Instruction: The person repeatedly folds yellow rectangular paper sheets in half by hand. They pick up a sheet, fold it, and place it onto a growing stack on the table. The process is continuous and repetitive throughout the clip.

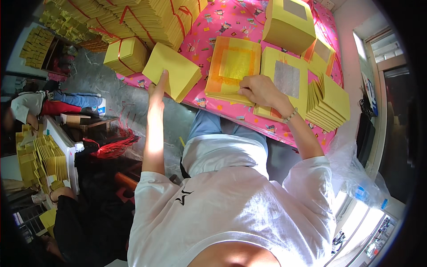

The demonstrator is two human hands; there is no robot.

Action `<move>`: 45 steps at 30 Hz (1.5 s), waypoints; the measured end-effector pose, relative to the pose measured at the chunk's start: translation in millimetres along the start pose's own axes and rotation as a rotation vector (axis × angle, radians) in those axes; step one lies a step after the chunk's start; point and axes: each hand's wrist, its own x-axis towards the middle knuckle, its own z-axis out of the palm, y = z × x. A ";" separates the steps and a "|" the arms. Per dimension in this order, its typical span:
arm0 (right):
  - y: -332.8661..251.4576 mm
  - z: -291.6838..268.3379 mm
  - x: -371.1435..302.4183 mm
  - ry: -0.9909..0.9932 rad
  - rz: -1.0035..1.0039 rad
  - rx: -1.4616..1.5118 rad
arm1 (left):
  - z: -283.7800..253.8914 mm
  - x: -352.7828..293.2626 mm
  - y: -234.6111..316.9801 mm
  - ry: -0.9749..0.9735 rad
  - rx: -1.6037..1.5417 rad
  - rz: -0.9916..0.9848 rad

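Note:
My left hand [159, 89] grips the near-left edge of a thick yellow paper stack [172, 66], its thumb lying on top and the other fingers hidden beneath. In front of me lies a stack of yellow paper sheets [242, 64] with an orange-bordered gold square on top. My right hand [262, 91] is closed at that stack's near-right corner, fingertips pinched at the sheet edge; whether a single sheet is between them is too small to tell. Just right of it is a yellow stack with a silver square [287, 79], partly under my right wrist.
A pink patterned cloth [209, 24] covers the table. Red-tied yellow bundles [133, 22] pile up at the far left. A fanned stack [327, 102] and a tall block [289, 26] stand at the right. Other people [33, 107] work at the left, near red cords [118, 142].

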 end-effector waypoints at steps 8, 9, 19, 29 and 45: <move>2.4 -1.8 -0.7 0.007 0.024 0.044 | 4.9 -11.9 7.3 0.080 -0.061 -0.014; 1.8 -2.6 -0.7 0.007 0.029 0.045 | 5.1 -13.4 8.4 0.073 -0.073 -0.008; 0.8 -5.5 -0.6 0.017 0.007 0.058 | 2.8 -27.7 11.8 0.171 -0.229 0.036; -6.1 -24.6 -10.6 0.235 -0.042 0.101 | 81.2 -138.2 -28.7 0.144 0.046 0.646; -28.9 -50.2 -36.0 0.347 -0.110 0.129 | 143.3 -74.3 -3.7 -0.619 -0.876 -0.473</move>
